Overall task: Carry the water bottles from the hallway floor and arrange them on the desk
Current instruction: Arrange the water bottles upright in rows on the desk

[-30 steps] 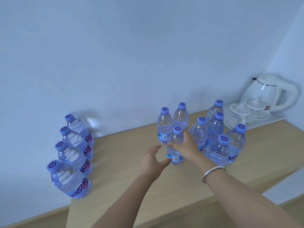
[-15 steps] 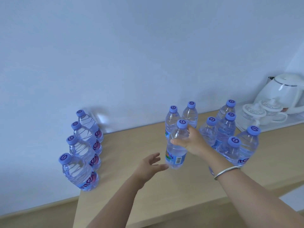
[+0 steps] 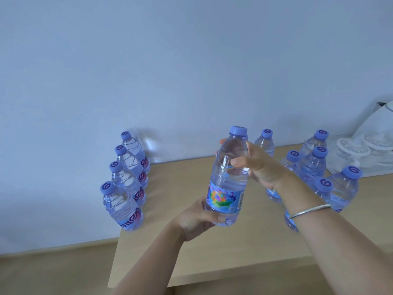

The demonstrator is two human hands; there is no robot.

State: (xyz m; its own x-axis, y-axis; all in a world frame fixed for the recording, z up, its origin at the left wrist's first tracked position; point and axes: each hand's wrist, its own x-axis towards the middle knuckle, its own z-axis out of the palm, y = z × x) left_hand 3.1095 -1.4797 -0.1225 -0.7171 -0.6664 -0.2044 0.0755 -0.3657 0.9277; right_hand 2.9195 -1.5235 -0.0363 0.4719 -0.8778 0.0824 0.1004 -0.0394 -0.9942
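Observation:
A clear water bottle [image 3: 228, 179] with a purple cap and a colourful label is lifted above the light wooden desk [image 3: 176, 258], held by both hands. My right hand [image 3: 258, 167] grips its upper part, thumb across the front. My left hand [image 3: 198, 218] holds its base from below and behind. A row of several bottles [image 3: 125, 184] stands along the desk's left edge by the wall. A cluster of several more bottles [image 3: 314, 167] stands on the right, partly hidden by my right forearm.
A white tray [image 3: 361, 169] with lidded cups and a white kettle [image 3: 380, 118] sits at the desk's far right corner. The wall runs behind the desk. The desk's front edge lies below my arms, with wooden floor to the lower left.
My right hand has lifted the bottle off the desk and brought it toward me. My left hand, open before, has come up and taken hold of its base.

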